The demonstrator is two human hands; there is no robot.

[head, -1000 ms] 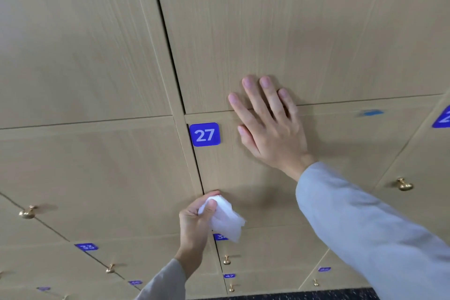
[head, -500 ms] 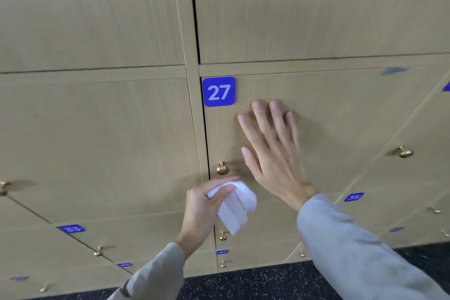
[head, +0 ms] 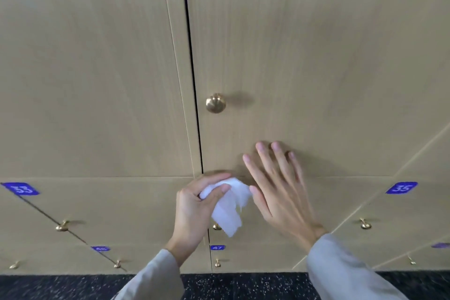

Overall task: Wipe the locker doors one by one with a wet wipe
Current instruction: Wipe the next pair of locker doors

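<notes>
A wall of wooden locker doors is shown. The wet wipe is bunched and pinched between the thumb and curled fingers of the left hand, in front of the seam below the large door. The wipe hangs loose from the grip; whether it is pressed to the wood cannot be told. The right hand is held flat with fingers straight and spread, the fingertips laid on or just off the lower part of the large door, below its brass knob. Nothing is held by it.

No wet streaks or sheen are visible on any door, so it cannot be judged which doors have been wiped. The wipe is positioned at the bottom edge of the large door, just above the next row. The doors labelled 33, 35 and 47, and the further rows down to the dark speckled floor, are judged to remain to be wiped.
</notes>
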